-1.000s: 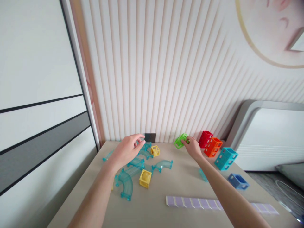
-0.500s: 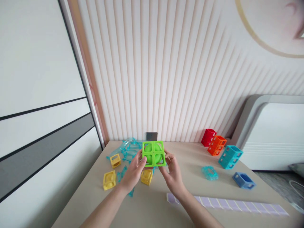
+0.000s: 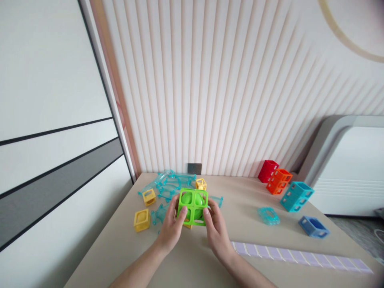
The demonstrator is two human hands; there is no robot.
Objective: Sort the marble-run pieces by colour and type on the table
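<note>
A bright green plastic block (image 3: 193, 206) with four window openings is held up over the table, its windowed face toward me. My left hand (image 3: 173, 225) grips its left side, thumb on the front face. On the right side, my right hand (image 3: 215, 225) holds it the same way, with the thumb near the lower right window. The fingers behind the block are mostly hidden. Just under it a yellow block is largely covered. Translucent teal track pieces (image 3: 169, 186) lie behind my hands, and a small yellow cube frame (image 3: 201, 184) stands behind the green block.
Two yellow blocks (image 3: 141, 220) sit on the left of the table (image 3: 180, 260). Red (image 3: 268, 171), orange (image 3: 279, 181) and teal (image 3: 297, 196) block stacks stand at the right, near a blue block (image 3: 313, 227) and a teal ring piece (image 3: 268, 216). A lilac strip (image 3: 300, 257) lies in front.
Both hands have lowered the green block slightly and tilted it. My right thumb has come round onto its front face. The view has shifted a little, and the yellow cube behind now shows.
</note>
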